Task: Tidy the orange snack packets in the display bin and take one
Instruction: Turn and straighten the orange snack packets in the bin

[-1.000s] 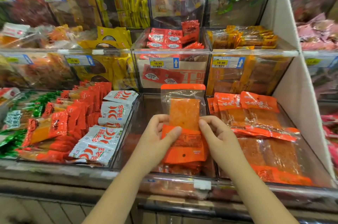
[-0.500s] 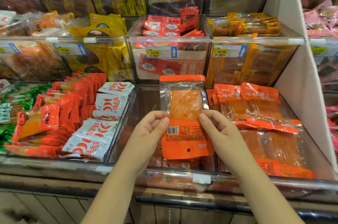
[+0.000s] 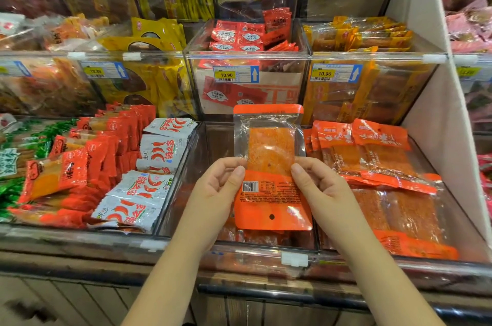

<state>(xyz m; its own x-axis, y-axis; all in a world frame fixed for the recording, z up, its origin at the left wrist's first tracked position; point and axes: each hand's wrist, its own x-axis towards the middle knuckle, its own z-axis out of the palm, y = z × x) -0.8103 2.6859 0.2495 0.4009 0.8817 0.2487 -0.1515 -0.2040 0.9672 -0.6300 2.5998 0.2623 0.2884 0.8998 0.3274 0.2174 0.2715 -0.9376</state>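
In the head view, I hold one orange snack packet (image 3: 269, 150) above the middle display bin (image 3: 292, 257), its long axis running from near to far. My left hand (image 3: 221, 187) pinches its left edge and my right hand (image 3: 322, 187) pinches its right edge, both equally close. The remaining packets (image 3: 266, 239) lie below it in the bin, so I judge it only needs to come toward me

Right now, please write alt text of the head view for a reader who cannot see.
A person's left grip and right grip pinch an orange packet by its sides above a clear bin, barcode toward the camera. Around it, more bins of red, yellow and orange snacks bear 10.90 tags.
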